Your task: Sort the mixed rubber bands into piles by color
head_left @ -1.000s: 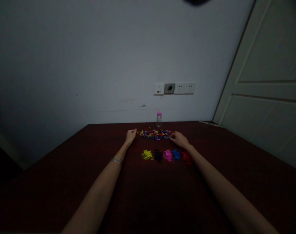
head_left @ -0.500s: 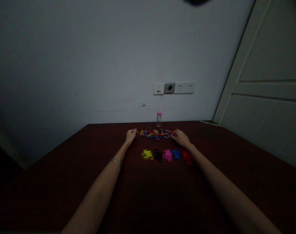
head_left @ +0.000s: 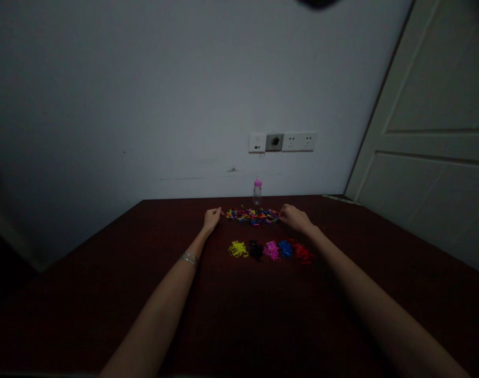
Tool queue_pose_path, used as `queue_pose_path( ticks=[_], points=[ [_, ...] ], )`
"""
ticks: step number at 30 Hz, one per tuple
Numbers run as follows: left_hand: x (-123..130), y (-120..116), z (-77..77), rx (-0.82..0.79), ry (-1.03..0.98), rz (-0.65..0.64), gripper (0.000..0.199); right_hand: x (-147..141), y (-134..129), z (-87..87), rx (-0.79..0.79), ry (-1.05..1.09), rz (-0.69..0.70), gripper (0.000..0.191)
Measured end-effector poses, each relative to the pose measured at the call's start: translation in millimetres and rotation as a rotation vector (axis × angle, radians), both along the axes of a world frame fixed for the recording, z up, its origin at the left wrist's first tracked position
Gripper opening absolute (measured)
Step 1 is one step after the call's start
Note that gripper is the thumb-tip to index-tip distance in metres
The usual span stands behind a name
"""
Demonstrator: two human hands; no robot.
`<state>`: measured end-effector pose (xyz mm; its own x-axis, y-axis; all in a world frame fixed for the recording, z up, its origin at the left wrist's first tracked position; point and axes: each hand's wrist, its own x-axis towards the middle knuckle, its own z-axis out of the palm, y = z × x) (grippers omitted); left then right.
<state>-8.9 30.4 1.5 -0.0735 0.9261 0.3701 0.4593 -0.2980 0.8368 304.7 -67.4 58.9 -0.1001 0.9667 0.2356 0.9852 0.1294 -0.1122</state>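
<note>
A mixed heap of small coloured rubber bands [head_left: 252,216] is spread across the far part of the table. At its left end rests my left hand [head_left: 212,217], fingers curled together; whatever they may hold is too small to see. My right hand [head_left: 294,217] pinches at the heap's right end, its fingertips partly hidden, and I cannot make out what is in them. Nearer to me lies a row of single-colour piles: yellow bands [head_left: 238,249], black bands [head_left: 256,250], pink bands [head_left: 271,250], blue bands [head_left: 285,249] and red bands [head_left: 302,253].
A small clear bottle with a pink top [head_left: 257,192] stands behind the heap. The dark red table [head_left: 239,315] meets a pale wall with a row of sockets [head_left: 298,141]. A panelled door [head_left: 428,142] rises at the right.
My right hand has shifted slightly right, and its forearm has swung right, uncovering more of the red pile. My left hand stays in place.
</note>
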Motion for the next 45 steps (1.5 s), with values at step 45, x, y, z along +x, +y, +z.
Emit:
queue_pose_path(
  ticks=[45],
  points=[
    [74.5, -43.3, 68.0, -0.195, 0.146, -0.722, 0.042, -29.8, 0.7, 8.1, 0.192, 0.572, 0.342, 0.013]
  ],
)
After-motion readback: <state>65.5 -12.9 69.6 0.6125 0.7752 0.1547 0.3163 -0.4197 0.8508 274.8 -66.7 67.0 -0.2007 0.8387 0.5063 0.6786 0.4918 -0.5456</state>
